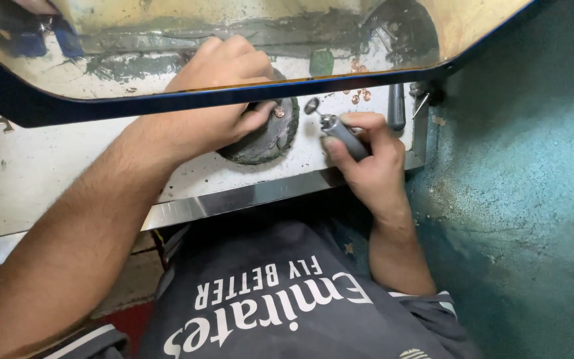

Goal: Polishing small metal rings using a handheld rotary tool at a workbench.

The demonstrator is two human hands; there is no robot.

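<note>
Blue-framed clear shield across top, 9 to 2 o'clock. Loose copper bits at 1 o'clock on white worktop. Teal wall at 3 o'clock.

- Left hand: fingers partly behind shield, seen thru glare.
- Copper bit at thumb: too small to ID.
- Pad: left part under hand.
- Tool: rear hidden in right hand.
- Bench: cut by left edge.

A small metalworking workshop: grimy white bench, dust shield, rotary handpiece, scattered copper pieces.
</note>
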